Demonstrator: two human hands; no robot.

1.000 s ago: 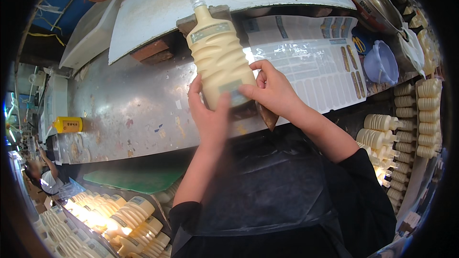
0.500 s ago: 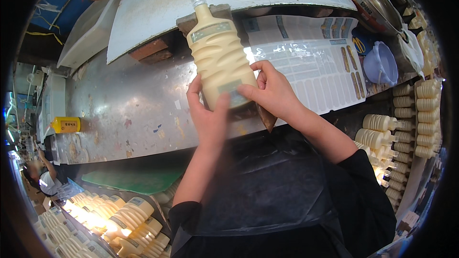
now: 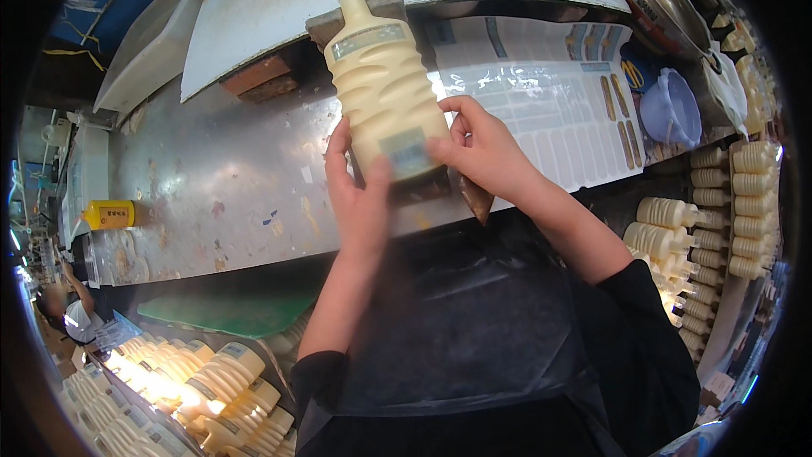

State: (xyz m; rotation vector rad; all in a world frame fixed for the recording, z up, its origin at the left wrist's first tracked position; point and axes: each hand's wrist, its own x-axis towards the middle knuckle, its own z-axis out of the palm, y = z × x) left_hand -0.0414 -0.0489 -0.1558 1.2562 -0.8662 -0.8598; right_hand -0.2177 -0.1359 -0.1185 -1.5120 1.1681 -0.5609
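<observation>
A cream bottle [image 3: 381, 89] with wavy ridges and a clear threaded neck lies with its neck pointing away from me, propped on a rough grey block [image 3: 320, 27]. One label strip is on its shoulder; a small bluish label [image 3: 404, 152] sits near its base. My left hand [image 3: 355, 195] grips the bottle's lower left side, its thumb blurred at the label's left edge. On the other side, my right hand [image 3: 486, 148] has its fingers bent against the lower right edge, with the thumb at the label's right end.
Sheets of labels [image 3: 541, 110] lie right of the bottle, near a lilac bucket [image 3: 671, 110]. A yellow bottle [image 3: 110, 214] rests at the table's left. Stacked cream bottles [image 3: 224, 372] fill the lower left, and more bottles [image 3: 664, 228] are at right. Another person [image 3: 80, 317] is at far left.
My thumbs have moved apart over the lower label, the left one leftward and the right one rightward. The whole view has shifted slightly; the bottle stays between my hands.
</observation>
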